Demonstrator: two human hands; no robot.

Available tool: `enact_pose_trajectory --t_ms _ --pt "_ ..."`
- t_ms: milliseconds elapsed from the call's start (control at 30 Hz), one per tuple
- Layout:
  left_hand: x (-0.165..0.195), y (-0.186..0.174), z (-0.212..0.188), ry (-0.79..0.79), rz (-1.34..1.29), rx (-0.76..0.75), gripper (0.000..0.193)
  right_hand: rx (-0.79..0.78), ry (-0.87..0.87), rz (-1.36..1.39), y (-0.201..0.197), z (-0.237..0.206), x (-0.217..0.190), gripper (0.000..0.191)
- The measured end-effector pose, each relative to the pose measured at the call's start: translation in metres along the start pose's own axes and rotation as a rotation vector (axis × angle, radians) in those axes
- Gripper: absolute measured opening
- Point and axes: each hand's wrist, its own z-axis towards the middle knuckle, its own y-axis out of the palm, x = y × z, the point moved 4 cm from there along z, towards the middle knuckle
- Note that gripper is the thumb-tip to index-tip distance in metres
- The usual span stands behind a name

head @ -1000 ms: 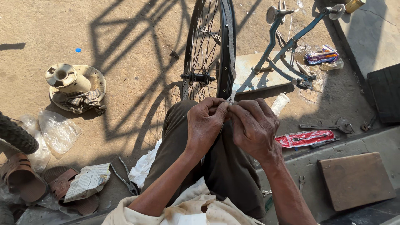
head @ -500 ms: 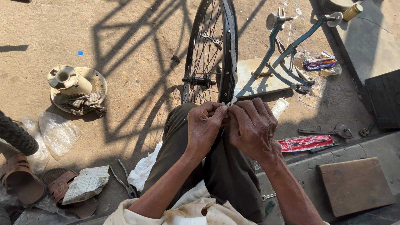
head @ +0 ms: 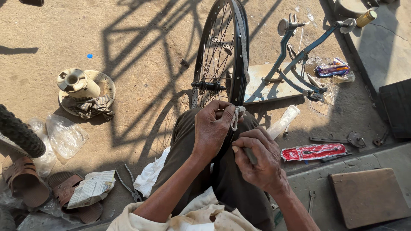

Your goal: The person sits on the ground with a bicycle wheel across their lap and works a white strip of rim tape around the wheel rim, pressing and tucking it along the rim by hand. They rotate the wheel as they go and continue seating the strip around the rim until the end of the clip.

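A black spoked bicycle wheel (head: 222, 55) stands upright between my knees, with a whitish rim strip (head: 243, 47) running along its rim. My left hand (head: 213, 128) grips the near edge of the rim and pinches the loose end of that strip. My right hand (head: 259, 160) sits lower and nearer to me, closed around a thin dark tool (head: 250, 156), apart from the rim.
A blue truing stand (head: 299, 55) stands behind the wheel on a board. Pliers (head: 128, 184), a white rag and sandals lie at left. A red packet (head: 314, 152), wrenches and a wooden block (head: 368, 196) lie at right. A drum part (head: 81, 85) sits far left.
My right hand has drawn back from the rim toward my lap with the tool. My left hand stays on the rim, holding the strip end.
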Motion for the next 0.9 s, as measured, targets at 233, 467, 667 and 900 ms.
enact_pose_trajectory --t_ms 233,467,667,900 --pt "0.002 -0.003 -0.005 0.057 0.170 0.015 0.016 0.143 0.307 -0.131 0.018 0.001 0.007 0.033" --pt "0.002 0.000 -0.007 0.097 0.123 -0.028 0.014 0.250 0.358 0.096 0.014 0.000 0.015 0.013" --pt "-0.001 -0.003 -0.004 0.041 0.086 -0.040 0.012 -0.037 0.352 0.393 0.015 0.002 0.028 0.014" --pt "-0.004 -0.006 -0.006 0.036 0.006 -0.030 0.014 0.043 0.386 0.608 0.017 -0.019 0.026 0.011"
